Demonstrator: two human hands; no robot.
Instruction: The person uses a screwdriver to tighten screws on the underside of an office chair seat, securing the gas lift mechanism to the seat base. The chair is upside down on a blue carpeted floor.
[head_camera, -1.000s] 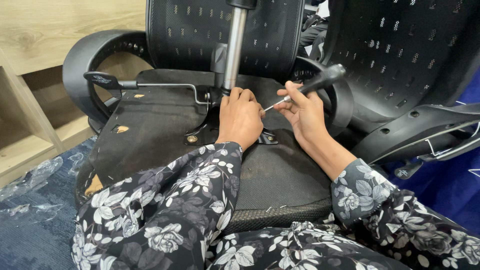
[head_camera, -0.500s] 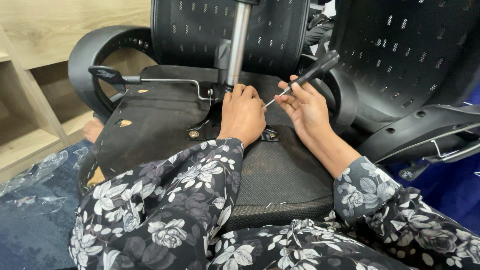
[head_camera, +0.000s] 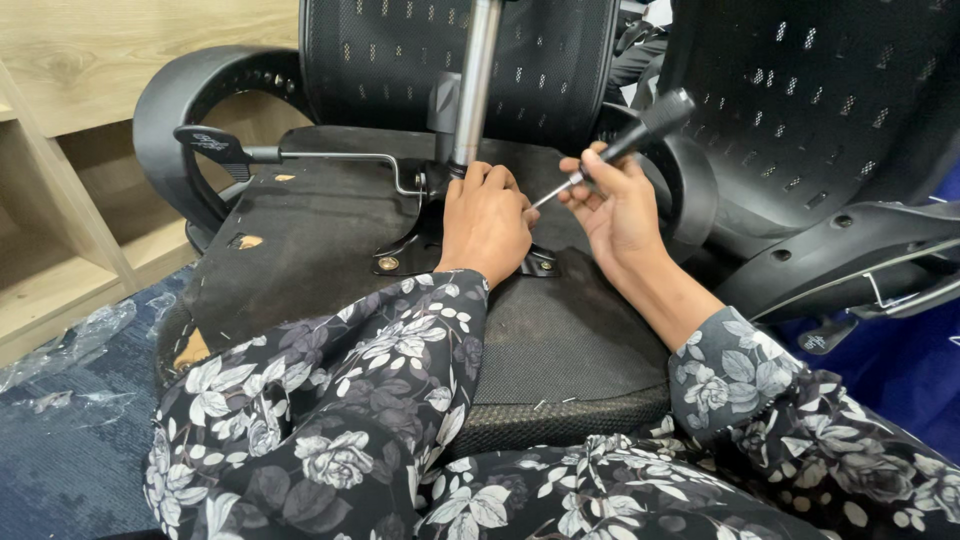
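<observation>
While its black handle sticks up toward the upper right of the frame, the screwdriver (head_camera: 610, 150) runs on a slant — long axis from upper right down to lower left, thin metal shaft aimed at the middle of the picture, just above centre. The right hand (head_camera: 615, 215) pinches it where handle meets shaft, fingers curled round it. The tip ends just beside the left hand (head_camera: 487, 222), which lies knuckles up with fingers pressed together and bent down onto the metal bracket (head_camera: 400, 258) at the foot of the silver gas-lift column (head_camera: 476, 80); whether those fingers hold anything under them I cannot tell. Two brass-coloured bolt heads show on the bracket, one at its left end and one at its right, by the wrist.

All this sits on the black underside of an overturned chair seat (head_camera: 300, 240), filling the centre. A bent steel lever (head_camera: 340, 158) with a black paddle grip reaches toward the upper left, and the paddle bears a small pale printed mark. Behind, two black mesh backrests (head_camera: 400, 50) stand across the top, with a curved armrest (head_camera: 190, 90) at upper left. Crumpled clear plastic wrap (head_camera: 60, 350) lies on the blue carpet at lower left — beside pale wooden shelving (head_camera: 60, 200). Floral sleeves fill the bottom.
</observation>
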